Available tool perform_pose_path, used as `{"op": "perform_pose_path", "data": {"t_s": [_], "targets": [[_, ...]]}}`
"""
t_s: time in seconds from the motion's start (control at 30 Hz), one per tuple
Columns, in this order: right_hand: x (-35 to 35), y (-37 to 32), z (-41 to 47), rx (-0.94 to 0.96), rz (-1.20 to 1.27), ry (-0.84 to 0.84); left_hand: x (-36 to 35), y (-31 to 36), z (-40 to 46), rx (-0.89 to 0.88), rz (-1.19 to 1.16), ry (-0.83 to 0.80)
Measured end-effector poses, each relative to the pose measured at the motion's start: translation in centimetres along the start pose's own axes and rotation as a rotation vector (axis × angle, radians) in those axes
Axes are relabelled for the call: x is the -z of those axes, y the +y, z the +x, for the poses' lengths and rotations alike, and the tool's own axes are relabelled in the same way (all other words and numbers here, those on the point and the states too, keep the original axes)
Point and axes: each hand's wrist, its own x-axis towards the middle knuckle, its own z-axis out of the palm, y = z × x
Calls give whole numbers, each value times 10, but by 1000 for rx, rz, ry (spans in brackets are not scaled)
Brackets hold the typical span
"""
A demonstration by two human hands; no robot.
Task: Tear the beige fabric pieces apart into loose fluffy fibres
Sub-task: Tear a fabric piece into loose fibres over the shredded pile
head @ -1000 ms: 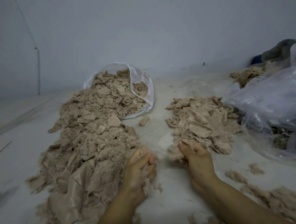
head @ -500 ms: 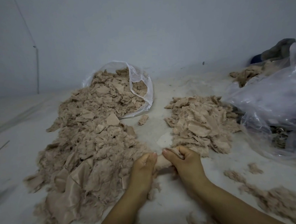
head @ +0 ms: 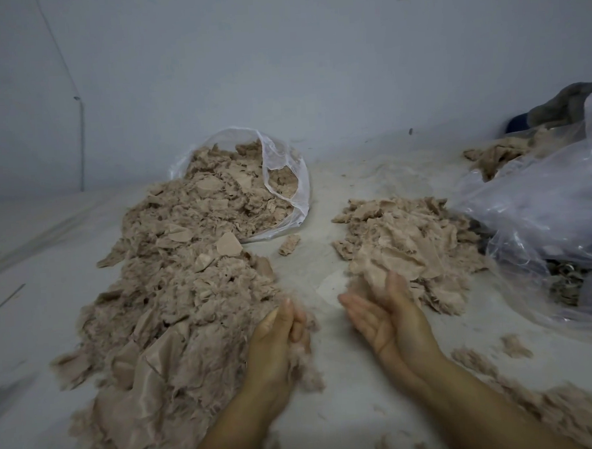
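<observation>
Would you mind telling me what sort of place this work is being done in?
Probably an informal workroom or storeroom, with the work done low on a pale surface against a bare wall. Large heaps of beige fabric scraps, a clear plastic bag spilling more, and another bag suggest hand sorting or recycling.

We see two bare forearms entering from the lower edge. The left hand [head: 276,342] and right hand [head: 389,322] carry no gloves, sleeves, rings or wristwear.
</observation>
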Motion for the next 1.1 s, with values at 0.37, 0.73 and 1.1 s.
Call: {"op": "perform_pose_path", "data": {"t_s": [0.37,0.73,1.1], "targets": [[-3,23,-10,63,-756,-179,-8,8,5,-33,-19,-58],[2,20,-5,59,-700,-164,-9,-4,13,-78,32,-29],[3,19,-8,624,-989,-228,-1,-4,-1,169,316,-213]]}}
